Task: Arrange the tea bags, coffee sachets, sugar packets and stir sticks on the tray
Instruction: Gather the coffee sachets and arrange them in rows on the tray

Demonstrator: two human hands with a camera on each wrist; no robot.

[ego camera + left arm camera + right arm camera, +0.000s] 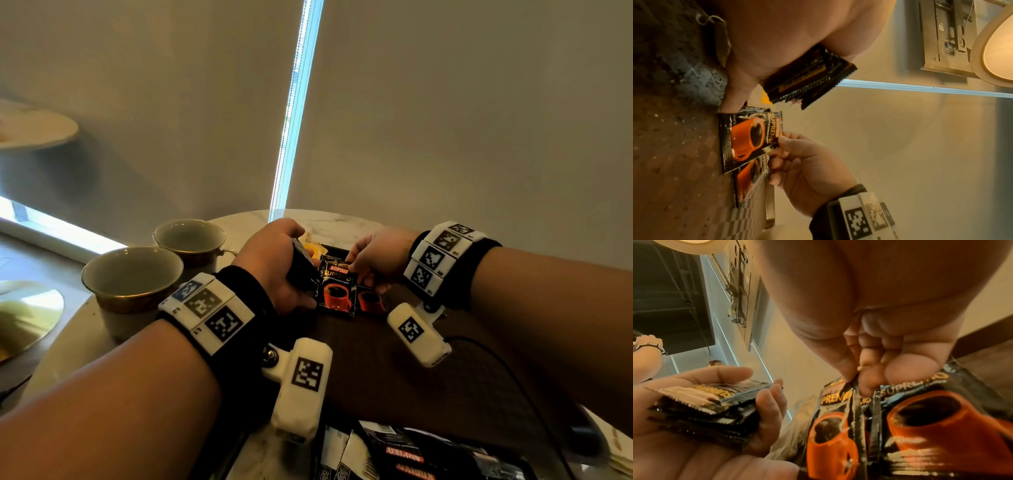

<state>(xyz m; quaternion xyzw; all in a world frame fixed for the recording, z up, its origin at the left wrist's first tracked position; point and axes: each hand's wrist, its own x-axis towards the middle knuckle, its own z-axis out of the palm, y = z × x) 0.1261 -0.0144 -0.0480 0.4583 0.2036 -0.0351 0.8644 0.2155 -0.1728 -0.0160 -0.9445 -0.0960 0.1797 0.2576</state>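
My left hand (286,270) grips a stack of black coffee sachets (302,272), fingers curled round it; the same stack (705,408) lies in the palm in the right wrist view. My right hand (354,266) pinches the top edge of a black Kopiko sachet (337,289) with an orange cup printed on it, its lower edge on the dark brown tray (376,359). A second sachet (371,301) lies on the tray just right of it, partly under the first (750,178). A yellow tea bag (313,245) shows behind the left hand.
Two cups (133,284) (191,240) stand left of the tray on the round marble table (342,219). More loose sachets (411,455) lie at the near edge. A black cable (507,370) runs across the tray's right side. A wall blind is close behind.
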